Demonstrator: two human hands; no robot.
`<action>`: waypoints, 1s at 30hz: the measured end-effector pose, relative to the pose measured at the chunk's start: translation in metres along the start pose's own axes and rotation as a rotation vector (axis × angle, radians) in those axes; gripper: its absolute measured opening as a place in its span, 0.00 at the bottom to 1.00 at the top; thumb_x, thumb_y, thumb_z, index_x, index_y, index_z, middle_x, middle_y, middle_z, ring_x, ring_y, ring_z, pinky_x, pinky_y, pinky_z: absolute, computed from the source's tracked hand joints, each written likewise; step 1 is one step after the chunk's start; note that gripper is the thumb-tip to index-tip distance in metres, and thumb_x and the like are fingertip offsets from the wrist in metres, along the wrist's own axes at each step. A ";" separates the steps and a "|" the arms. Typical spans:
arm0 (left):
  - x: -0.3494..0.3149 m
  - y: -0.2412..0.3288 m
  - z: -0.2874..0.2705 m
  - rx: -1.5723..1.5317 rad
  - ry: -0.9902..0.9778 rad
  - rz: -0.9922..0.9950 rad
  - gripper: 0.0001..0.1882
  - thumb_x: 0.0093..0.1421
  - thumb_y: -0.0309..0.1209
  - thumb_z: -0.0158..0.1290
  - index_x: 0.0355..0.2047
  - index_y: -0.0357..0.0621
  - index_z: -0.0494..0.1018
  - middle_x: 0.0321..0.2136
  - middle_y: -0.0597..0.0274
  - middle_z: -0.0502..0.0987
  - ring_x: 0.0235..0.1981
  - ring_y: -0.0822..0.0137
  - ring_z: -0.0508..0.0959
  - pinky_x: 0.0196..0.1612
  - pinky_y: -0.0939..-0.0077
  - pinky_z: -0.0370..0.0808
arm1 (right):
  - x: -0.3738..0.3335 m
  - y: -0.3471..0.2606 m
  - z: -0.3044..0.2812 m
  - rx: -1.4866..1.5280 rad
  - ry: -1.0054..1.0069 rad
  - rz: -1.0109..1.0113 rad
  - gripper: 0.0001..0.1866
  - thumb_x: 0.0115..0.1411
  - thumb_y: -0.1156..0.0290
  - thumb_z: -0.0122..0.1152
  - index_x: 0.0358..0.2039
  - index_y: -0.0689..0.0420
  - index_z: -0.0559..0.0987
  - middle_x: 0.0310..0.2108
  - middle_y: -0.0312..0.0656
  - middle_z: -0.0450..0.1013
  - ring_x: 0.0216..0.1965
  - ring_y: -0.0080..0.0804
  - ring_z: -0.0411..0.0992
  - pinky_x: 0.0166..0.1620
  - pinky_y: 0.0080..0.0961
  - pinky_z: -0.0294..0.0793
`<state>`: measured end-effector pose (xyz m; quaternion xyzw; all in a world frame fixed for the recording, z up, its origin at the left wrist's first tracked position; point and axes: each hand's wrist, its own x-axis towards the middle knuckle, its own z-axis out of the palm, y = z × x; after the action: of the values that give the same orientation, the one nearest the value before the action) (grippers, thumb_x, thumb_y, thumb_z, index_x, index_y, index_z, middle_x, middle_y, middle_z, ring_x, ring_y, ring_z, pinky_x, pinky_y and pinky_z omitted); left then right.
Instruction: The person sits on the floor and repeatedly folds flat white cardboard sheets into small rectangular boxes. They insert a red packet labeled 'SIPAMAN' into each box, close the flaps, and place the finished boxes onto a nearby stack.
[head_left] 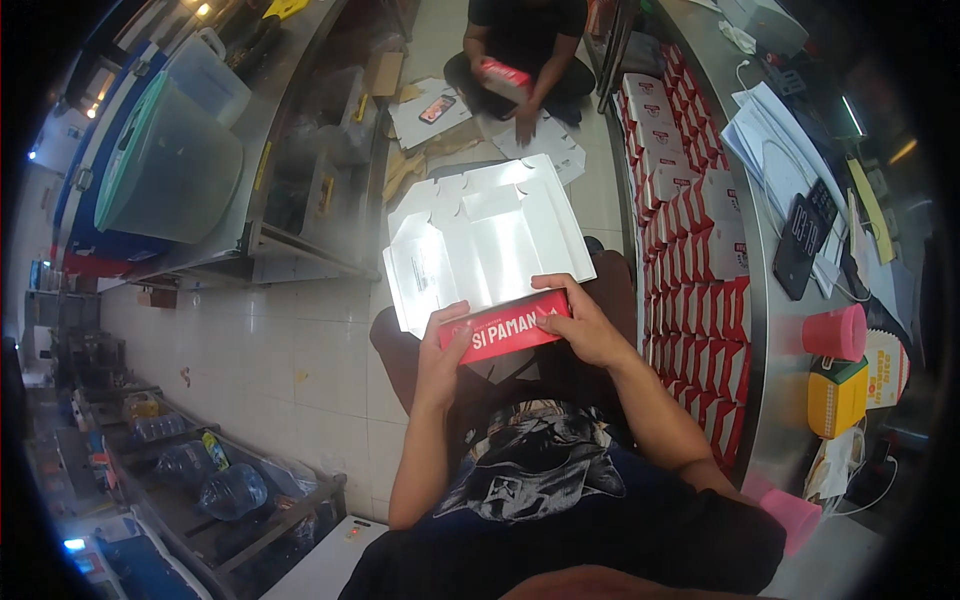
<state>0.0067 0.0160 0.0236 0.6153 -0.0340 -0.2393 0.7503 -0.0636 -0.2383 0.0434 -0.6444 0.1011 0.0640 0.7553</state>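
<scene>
Evidently, the white carton (480, 275), held over the person's lap (395, 350), was only part-folded: its red panel (505, 328), at six o'clock, appeared bent up, gripped at its two ends by the left hand (443, 345) and right hand (590, 330), while the white flaps (418, 270) lay spread, seemingly left to fold. At twelve o'clock a co-worker (525, 25) held a red box (507, 80); at three o'clock, stacked boxes (690, 240) and a counter (775, 380) seemed to limit room rightward.
</scene>
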 end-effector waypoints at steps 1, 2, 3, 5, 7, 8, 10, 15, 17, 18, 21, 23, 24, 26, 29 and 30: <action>0.000 -0.001 0.000 -0.026 -0.002 -0.013 0.24 0.72 0.38 0.56 0.61 0.37 0.70 0.59 0.53 0.74 0.59 0.65 0.75 0.64 0.68 0.71 | 0.002 0.004 -0.001 0.026 0.024 0.051 0.31 0.64 0.68 0.69 0.65 0.59 0.69 0.59 0.48 0.68 0.61 0.36 0.67 0.65 0.34 0.67; 0.002 -0.003 0.000 -0.062 -0.015 -0.024 0.25 0.72 0.39 0.56 0.62 0.36 0.70 0.60 0.53 0.74 0.59 0.65 0.75 0.64 0.68 0.71 | 0.003 0.007 -0.003 -0.022 0.004 -0.054 0.31 0.63 0.68 0.69 0.64 0.59 0.70 0.59 0.49 0.68 0.62 0.37 0.67 0.65 0.34 0.67; 0.003 -0.004 -0.001 -0.060 -0.023 0.026 0.26 0.73 0.41 0.54 0.63 0.36 0.69 0.60 0.53 0.74 0.59 0.65 0.75 0.65 0.67 0.70 | 0.003 0.010 -0.004 -0.086 0.021 -0.119 0.30 0.63 0.68 0.69 0.64 0.59 0.71 0.59 0.49 0.69 0.62 0.38 0.67 0.66 0.34 0.66; 0.006 -0.008 -0.001 -0.110 -0.046 0.112 0.29 0.76 0.49 0.46 0.64 0.36 0.69 0.60 0.52 0.74 0.59 0.63 0.76 0.65 0.64 0.70 | 0.002 0.009 -0.010 -0.356 0.065 -0.225 0.31 0.62 0.74 0.68 0.65 0.60 0.70 0.63 0.46 0.69 0.65 0.34 0.67 0.68 0.32 0.66; 0.009 -0.010 -0.001 -0.343 -0.037 -0.023 0.37 0.76 0.57 0.38 0.66 0.34 0.66 0.60 0.46 0.75 0.61 0.54 0.76 0.66 0.55 0.71 | -0.005 0.003 -0.016 -0.400 0.100 -0.361 0.29 0.60 0.73 0.70 0.62 0.58 0.74 0.65 0.46 0.69 0.68 0.38 0.64 0.70 0.35 0.61; 0.008 -0.009 -0.002 -0.472 0.001 -0.117 0.39 0.75 0.58 0.37 0.67 0.33 0.64 0.60 0.43 0.75 0.62 0.48 0.76 0.64 0.49 0.74 | -0.007 -0.002 -0.018 -0.273 0.092 -0.374 0.29 0.58 0.73 0.72 0.61 0.57 0.75 0.65 0.46 0.69 0.69 0.39 0.63 0.71 0.36 0.61; 0.007 -0.009 -0.003 -0.255 -0.077 -0.344 0.41 0.74 0.60 0.35 0.67 0.32 0.63 0.57 0.40 0.77 0.54 0.42 0.81 0.52 0.49 0.82 | -0.014 -0.015 -0.022 -0.135 0.059 -0.356 0.31 0.56 0.72 0.74 0.60 0.56 0.76 0.66 0.46 0.68 0.70 0.42 0.62 0.72 0.38 0.58; 0.012 -0.007 0.002 -0.371 -0.244 -0.629 0.45 0.73 0.64 0.33 0.65 0.27 0.63 0.47 0.29 0.80 0.31 0.36 0.86 0.21 0.60 0.87 | -0.032 -0.035 -0.028 -0.487 0.118 -0.459 0.34 0.52 0.66 0.78 0.60 0.53 0.77 0.69 0.48 0.64 0.72 0.47 0.57 0.74 0.41 0.53; 0.019 -0.007 0.006 -0.444 -0.346 -0.605 0.42 0.73 0.59 0.38 0.65 0.26 0.62 0.48 0.31 0.80 0.35 0.37 0.86 0.25 0.60 0.88 | -0.042 -0.034 -0.034 -0.533 0.116 -0.429 0.36 0.52 0.63 0.78 0.62 0.53 0.76 0.71 0.50 0.61 0.74 0.48 0.54 0.75 0.42 0.50; 0.020 -0.005 0.008 -0.496 -0.416 -0.577 0.41 0.73 0.57 0.40 0.65 0.25 0.62 0.49 0.32 0.80 0.36 0.38 0.86 0.27 0.60 0.89 | -0.047 -0.033 -0.037 -0.554 0.094 -0.419 0.38 0.53 0.61 0.78 0.64 0.54 0.74 0.73 0.51 0.58 0.75 0.48 0.53 0.75 0.42 0.49; 0.033 0.009 0.011 -0.408 -0.171 -0.435 0.36 0.67 0.43 0.51 0.66 0.25 0.61 0.54 0.37 0.79 0.48 0.45 0.84 0.46 0.57 0.87 | -0.052 -0.027 -0.038 0.079 -0.026 -0.351 0.42 0.57 0.58 0.74 0.70 0.57 0.69 0.76 0.53 0.53 0.77 0.47 0.49 0.76 0.43 0.45; 0.043 0.027 0.008 -0.174 -0.371 -0.278 0.37 0.64 0.39 0.54 0.69 0.29 0.60 0.57 0.38 0.76 0.56 0.50 0.81 0.58 0.58 0.81 | -0.056 -0.022 -0.044 0.166 0.052 -0.208 0.44 0.64 0.57 0.69 0.74 0.63 0.61 0.75 0.53 0.55 0.76 0.42 0.51 0.75 0.40 0.50; 0.051 0.032 0.012 -0.031 -0.410 -0.197 0.38 0.64 0.39 0.54 0.69 0.30 0.60 0.59 0.38 0.75 0.58 0.52 0.79 0.61 0.58 0.79 | -0.057 -0.019 -0.047 0.031 0.004 -0.072 0.43 0.64 0.58 0.69 0.74 0.63 0.62 0.74 0.52 0.58 0.75 0.41 0.54 0.74 0.38 0.53; 0.069 0.038 0.023 0.038 -0.491 -0.202 0.37 0.66 0.39 0.53 0.71 0.34 0.59 0.60 0.42 0.74 0.59 0.55 0.77 0.62 0.61 0.76 | -0.057 -0.016 -0.058 -0.250 -0.119 0.158 0.42 0.65 0.59 0.68 0.73 0.62 0.63 0.70 0.52 0.63 0.72 0.39 0.59 0.72 0.35 0.59; 0.089 0.037 0.045 -0.049 -0.430 -0.266 0.36 0.70 0.43 0.50 0.72 0.37 0.58 0.62 0.46 0.72 0.61 0.53 0.75 0.63 0.63 0.75 | -0.060 -0.005 -0.062 -0.083 -0.075 0.073 0.41 0.64 0.60 0.71 0.71 0.62 0.64 0.63 0.46 0.71 0.64 0.37 0.69 0.67 0.30 0.66; 0.092 0.034 0.054 -0.143 -0.422 -0.270 0.36 0.72 0.44 0.49 0.72 0.37 0.57 0.63 0.47 0.71 0.61 0.51 0.75 0.63 0.63 0.74 | -0.062 -0.002 -0.061 -0.039 -0.019 0.077 0.41 0.64 0.60 0.71 0.71 0.62 0.64 0.63 0.46 0.71 0.63 0.37 0.70 0.67 0.30 0.66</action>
<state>0.0799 -0.0653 0.0461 0.4962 -0.0904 -0.4621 0.7294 -0.1278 -0.2969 0.0511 -0.6538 0.1174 0.1009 0.7406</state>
